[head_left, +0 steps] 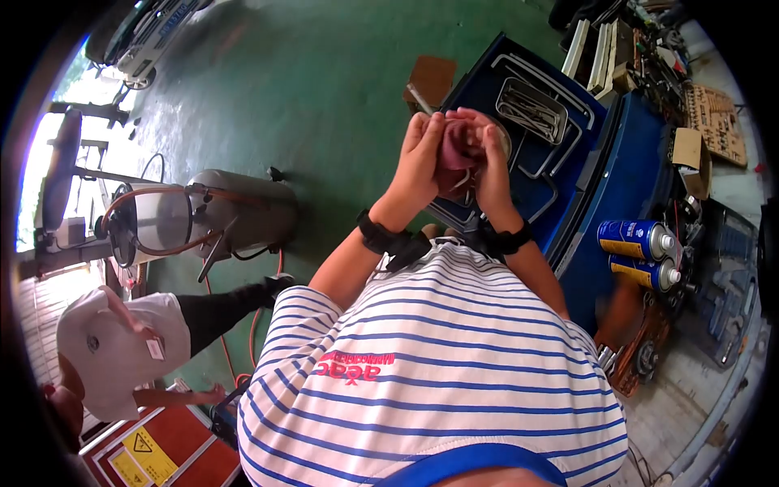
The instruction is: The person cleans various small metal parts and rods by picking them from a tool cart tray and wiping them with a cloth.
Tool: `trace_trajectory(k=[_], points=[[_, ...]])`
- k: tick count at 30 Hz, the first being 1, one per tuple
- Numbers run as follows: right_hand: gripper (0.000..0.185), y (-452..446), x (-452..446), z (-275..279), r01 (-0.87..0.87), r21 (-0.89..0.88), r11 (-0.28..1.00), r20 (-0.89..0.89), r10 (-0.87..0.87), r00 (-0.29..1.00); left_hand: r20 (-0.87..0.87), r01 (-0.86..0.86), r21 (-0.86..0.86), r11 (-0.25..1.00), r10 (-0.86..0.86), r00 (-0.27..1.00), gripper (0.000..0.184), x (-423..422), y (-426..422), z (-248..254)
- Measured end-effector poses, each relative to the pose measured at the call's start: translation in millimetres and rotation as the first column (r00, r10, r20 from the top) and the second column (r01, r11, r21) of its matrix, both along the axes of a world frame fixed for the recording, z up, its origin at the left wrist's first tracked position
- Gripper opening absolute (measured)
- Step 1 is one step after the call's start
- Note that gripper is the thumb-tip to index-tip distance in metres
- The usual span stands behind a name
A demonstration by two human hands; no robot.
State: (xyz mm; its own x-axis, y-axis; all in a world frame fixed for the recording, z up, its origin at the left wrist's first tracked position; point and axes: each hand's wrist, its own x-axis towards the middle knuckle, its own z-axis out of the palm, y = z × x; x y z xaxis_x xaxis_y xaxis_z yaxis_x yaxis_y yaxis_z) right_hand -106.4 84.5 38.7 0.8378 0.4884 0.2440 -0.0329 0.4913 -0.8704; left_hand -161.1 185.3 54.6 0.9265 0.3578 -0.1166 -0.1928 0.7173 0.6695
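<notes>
Reddish cloth [452, 154], grasped by the curled fingers of the left hand [418, 154] and right hand [492, 158] beside the blue drawer [479, 79], should be kept snug, the rod [420, 98] steadied

Cloth [453, 158]: held between left hand [419, 154] and right hand [493, 166], before the torso. Drawer [480, 85]: placed beyond and to the right of the hands; tray [533, 88] set inside it, with tools [529, 114] laid in the tray. Box [432, 75]: seen beyond the hands. Two cans [626, 237]: set side by side at right; case [726, 284] placed farther right. Tank [247, 211]: located left of the hands; another person [122, 349] seen behind it, at far left.
</notes>
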Motion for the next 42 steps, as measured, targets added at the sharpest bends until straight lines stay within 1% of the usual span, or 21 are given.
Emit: trace_trajectory(k=[2,5,6,8,10,12,14,16,18,20,22,23,24,26,28,29,30,32,34,37,42], points=[[0.044,-12.2,0.7,0.1,-0.187,-0.091,0.978,-0.121,0.175,0.977,0.035,0.01,0.037,0.999,-0.012,0.999,0.015,-4.7,10.8,-2.1],[0.043,-24.0,5.2,1.0,-0.139,-0.197,0.97,-0.057,0.131,0.99,-0.035,-0.009,0.393,0.92,0.025,0.999,0.015,-10.3,18.2,0.1],[0.043,-25.4,7.3,4.2,-0.129,-0.249,0.96,-0.011,0.13,0.991,-0.028,-0.016,0.394,0.919,0.03,0.999,0.015,-12.5,18.7,1.0],[0.042,-25.5,11.1,12.4,-0.098,-0.258,0.961,-0.021,0.096,0.995,-0.111,0.167,0.639,0.751,-0.125,0.986,0.016,-18.7,15.4,-4.5],[0.042,-24.3,20.6,17.7,-0.306,-0.311,0.9,-0.025,0.314,0.949,-0.148,0.237,0.708,0.665,-0.188,0.971,0.017,-21.6,10.4,-9.7],[0.041,-17.9,22.1,14.1,-0.344,-0.302,0.889,-0.088,0.333,0.939,-0.156,0.225,0.95,0.219,-0.294,0.943,0.018,-23.1,7.2,-11.8],[0.042,-17.0,27.7,11.6,-0.347,-0.428,0.834,0.02,0.393,0.919,-0.125,0.195,0.945,0.264,-0.26,0.958,0.021,-23.9,7.1,-13.9],[0.042,-13.9,26.0,7.9,-0.251,-0.431,0.867,0.005,0.28,0.96,-0.15,0.231,0.947,0.225,-0.326,0.934,0.02,-25.9,20.4,-11.7],[0.042,-14.6,28.2,1.3,-0.09,-0.438,0.895,0.155,0.174,0.973,-0.163,0.252,0.931,0.263,-0.316,0.935,0.021,-33.2,26.6,-13.3],[0.039,-13.7,23.2,13.4,-0.094,-0.417,0.904,0.119,0.157,0.98,-0.536,0.492,0.684,0.538,-0.088,0.84,0.023,-41.5,35.7,6.7],[0.035,-19.2,27.2,13.4,-0.004,-0.042,0.999,-0.166,-0.003,0.986,-0.572,0.434,0.691,0.578,0.071,0.817,0.027,-55.8,62.9,-11.4],[0.032,-25.4,41.0,11.9,0.092,-0.077,0.993,-0.222,-0.107,0.969,-0.467,0.29,0.755,0.588,0.173,0.867,0.027,-66.3,79.5,-43.0],[0.032,-37.2,63.6,-8.6,-0.065,0.084,0.994,-0.239,0.083,0.968,-0.345,0.133,0.808,0.574,0.279,0.896,0.027,-77.5,94.6,-74.1],[0.027,-25.1,57.7,-19.9,-0.024,-0.573,0.819,0.035,0.054,0.998,-0.407,0.088,0.782,0.617,0.397,0.822,0.028,-102.8,109.8,-87.8],[0.023,-11.6,56.0,-88.6,-0.055,-0.77,0.636,0.313,0.452,0.835,-0.433,0.051,0.734,0.677,0.408,0.804,0.029,-122.3,115.2,-92.5],[0.022,-6.7,41.1,-93.8,-0.122,-0.949,0.29,0.065,0.562,0.824,-0.458,0.009,0.682,0.731,0.418,0.785,0.029,-130.2,114.9,-94.5],[0.021,-9.5,39.2,-127.7,-0.119,-0.96,0.253,0.11,0.733,0.671,-0.455,0.016,0.685,0.728,0.411,0.79,0.029,-135.5,114.2,-97.1],[0.023,-10.9,17.0,-155.8,-0.074,-0.991,0.11,0.037,0.768,0.639,-0.432,-0.089,0.652,0.753,0.465,0.773,0.031,-144.6,113.3,-106.4],[0.021,-9.2,9.7,-176.0,-0.028,-0.985,0.169,0.121,0.802,0.585,-0.426,-0.102,0.659,0.745,0.482,0.766,0.032,-150.9,113.3,-112.9],[0.02,-3.7,9.8,-180.4,0.02,-0.995,0.102,0.094,0.811,0.578,-0.453,-0.082,0.649,0.757,0.471,0.757,0.033,-162.8,104.7,-117.4],[0.015,6.2,7.2,-202.8,0.088,-0.966,0.243,0.243,0.74,0.627,-0.474,-0.079,0.623,0.778,0.456,0.753,0.026,-175.1,99.0,-119.4]])
